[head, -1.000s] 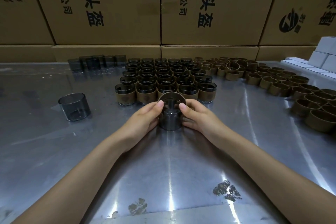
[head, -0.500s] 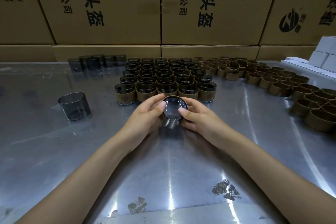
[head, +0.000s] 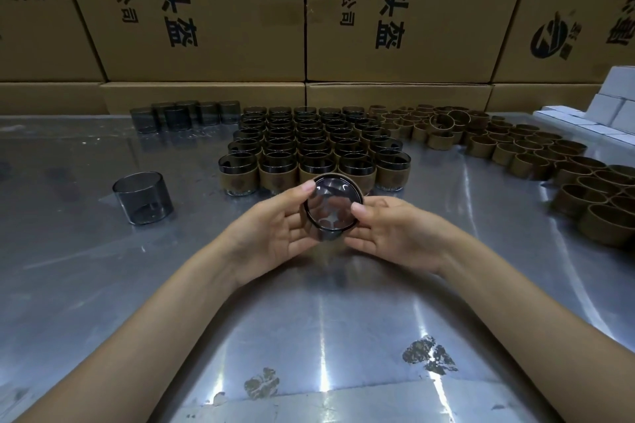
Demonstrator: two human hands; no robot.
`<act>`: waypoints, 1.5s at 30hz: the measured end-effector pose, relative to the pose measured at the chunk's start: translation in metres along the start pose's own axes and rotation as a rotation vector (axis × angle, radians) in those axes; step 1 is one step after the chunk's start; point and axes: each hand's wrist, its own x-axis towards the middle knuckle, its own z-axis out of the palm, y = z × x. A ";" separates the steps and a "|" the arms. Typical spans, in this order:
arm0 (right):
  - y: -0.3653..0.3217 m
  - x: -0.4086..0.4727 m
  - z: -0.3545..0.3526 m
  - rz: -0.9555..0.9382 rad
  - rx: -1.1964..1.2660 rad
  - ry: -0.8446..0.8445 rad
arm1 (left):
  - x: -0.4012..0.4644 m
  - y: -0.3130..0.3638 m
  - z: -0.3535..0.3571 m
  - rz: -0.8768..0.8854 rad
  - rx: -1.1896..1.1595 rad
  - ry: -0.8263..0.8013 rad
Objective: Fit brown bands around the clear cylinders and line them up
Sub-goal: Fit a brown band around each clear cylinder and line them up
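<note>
Your left hand (head: 275,227) and right hand (head: 391,233) grasped together one smoky clear glass cylinder (head: 331,208), lifted above the shiny metal table (head: 326,319). It was tilted, its axis pointing toward you. Beyond your hands stood the banded cylinders (head: 316,144), five in the front row. One bare cylinder (head: 142,197) stood left of your left hand; loose brown bands (head: 536,158) lay to the right.

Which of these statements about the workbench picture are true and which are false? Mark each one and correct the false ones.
1. Both hands hold one cylinder between them. True.
2. The left hand rests flat on the table. False: it grips the cylinder.
3. A lone unbanded cylinder stands left of the banded rows. True.
4. The loose brown bands lie to the left. False: they lie on the right.
5. The right hand is empty. False: it grips the cylinder.
</note>
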 end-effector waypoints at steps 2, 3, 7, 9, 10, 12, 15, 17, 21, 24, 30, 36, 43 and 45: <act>0.000 -0.002 0.000 -0.016 0.002 -0.047 | -0.002 0.000 0.002 0.002 -0.065 -0.050; 0.001 -0.002 0.001 -0.038 0.012 -0.070 | -0.003 0.000 0.003 0.006 -0.094 -0.084; 0.003 -0.002 0.007 -0.105 0.103 -0.116 | -0.005 -0.002 0.004 0.053 -0.156 -0.189; 0.001 -0.003 0.009 -0.134 0.113 -0.171 | -0.006 -0.004 0.005 0.087 -0.136 -0.229; 0.000 -0.004 0.010 -0.145 0.097 -0.192 | -0.006 -0.005 0.006 0.103 -0.123 -0.243; -0.002 -0.005 0.009 -0.152 0.063 -0.192 | -0.007 -0.004 0.006 0.122 -0.121 -0.252; -0.001 -0.002 0.008 -0.155 -0.001 -0.097 | -0.005 0.000 0.004 0.096 -0.116 -0.182; 0.000 0.003 0.014 -0.157 -0.093 0.054 | -0.004 0.002 0.005 0.105 -0.013 -0.063; 0.006 0.009 0.023 -0.285 -0.283 0.282 | 0.000 0.002 0.012 0.215 0.215 0.103; 0.007 0.008 0.024 -0.398 -0.469 0.350 | 0.006 -0.002 0.007 0.380 0.359 0.166; 0.017 0.019 0.011 -0.462 -0.846 0.475 | 0.016 -0.012 -0.004 0.541 0.713 0.243; 0.024 0.032 -0.003 -0.454 -0.952 0.601 | 0.030 -0.019 -0.017 0.525 0.696 0.292; 0.022 0.044 -0.009 -0.280 -0.815 0.720 | 0.043 -0.018 -0.027 0.437 0.632 0.383; 0.022 0.046 -0.010 -0.282 -0.819 0.729 | 0.044 -0.017 -0.027 0.425 0.626 0.381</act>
